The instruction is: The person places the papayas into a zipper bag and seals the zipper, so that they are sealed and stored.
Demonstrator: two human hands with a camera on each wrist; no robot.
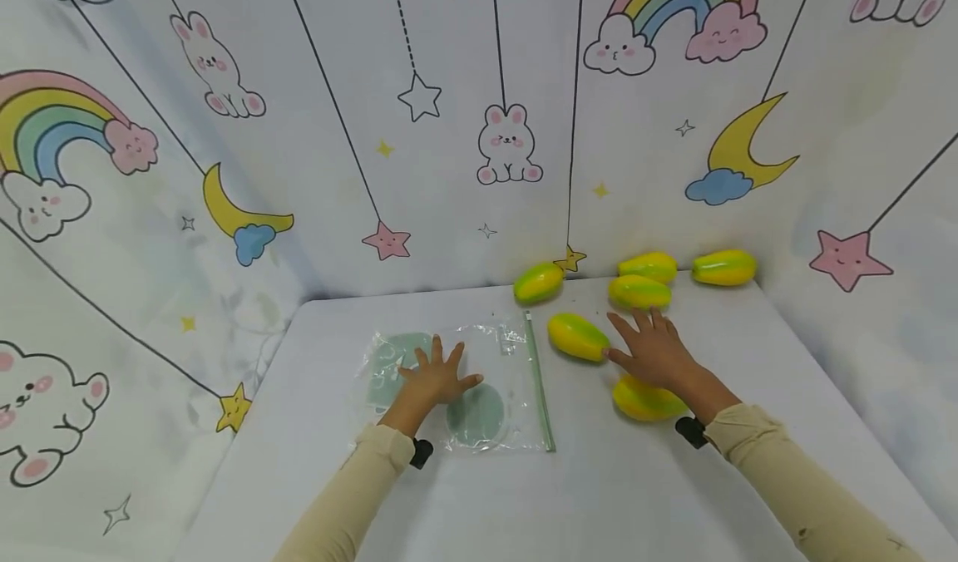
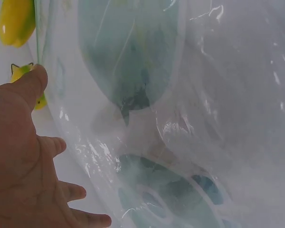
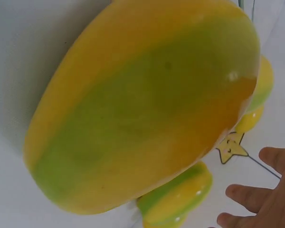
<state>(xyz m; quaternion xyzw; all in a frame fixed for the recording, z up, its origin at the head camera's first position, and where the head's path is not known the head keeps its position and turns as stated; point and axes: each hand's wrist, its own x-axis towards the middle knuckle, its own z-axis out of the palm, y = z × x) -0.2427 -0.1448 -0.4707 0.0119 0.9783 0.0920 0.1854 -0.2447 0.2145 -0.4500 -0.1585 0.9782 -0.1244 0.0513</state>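
Observation:
A clear plastic zip bag [image 1: 516, 387] with pale green printed shapes and a green zip edge lies flat on the table. My left hand [image 1: 434, 382] is spread over its middle, fingers apart. In the left wrist view the bag's shiny film [image 2: 133, 137] fills most of the frame beside the palm. My right hand [image 1: 659, 358] reaches forward with spread fingers among yellow-green toy papayas. One papaya [image 1: 578, 337] is just left of its thumb, another [image 1: 639, 293] is beyond its fingertips. A papaya [image 1: 645, 401] under the wrist looms large in the right wrist view [image 3: 142, 109].
More papayas lie along the table's back edge: one at left [image 1: 539, 283], one behind the fingertips [image 1: 648, 264] and one at right [image 1: 724, 268]. A white backdrop [image 1: 449, 196] with cartoon rabbits, stars and rainbows rises behind the white table [image 1: 524, 512].

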